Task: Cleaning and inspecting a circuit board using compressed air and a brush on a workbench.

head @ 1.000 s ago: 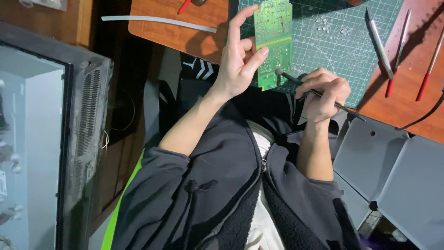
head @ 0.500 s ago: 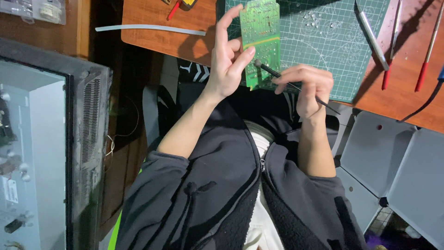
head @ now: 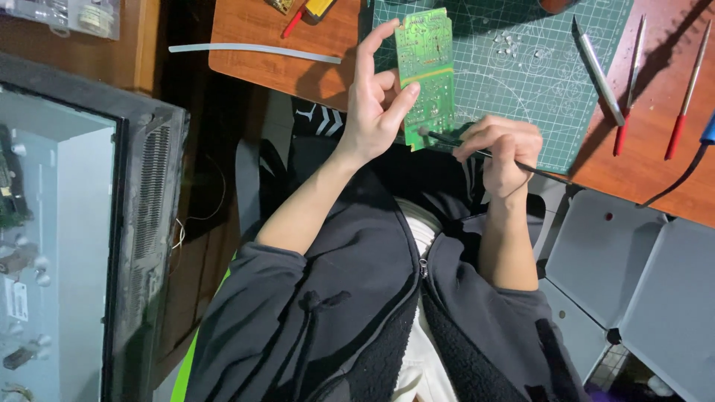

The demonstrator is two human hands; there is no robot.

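1. Off the bench's left edge stands an opened grey metal chassis (head: pixel 82 246), well apart from both hands.
2. On the bare wood near the bench's near-left corner lies a thin white strip (head: pixel 253 50), beside it a red-and-yellow tool (head: pixel 309 11) at the far edge.
3. The left hand (head: pixel 376 100) holds the green board (head: pixel 426 78) upright, thumb on its solder face and fingers behind, raised over the near edge of the green mat (head: pixel 521 74). The board's long axis runs from the near edge toward the far one, slightly tilted.
4. The right hand (head: pixel 503 149) is closed around a thin dark tool (head: pixel 477 151), gripped like a pen. The shaft lies crosswise to the board, and its tip touches the board's lower end, just right of the left thumb.
5. So the board lies left of the right hand, and the tool reaches it sideways from the right.
6. Further right lie a grey knife (head: pixel 598 67) and two red-handled tools (head: pixel 629 89), untouched.
7. Small loose bits (head: pixel 508 45) rest on the mat beyond the board.
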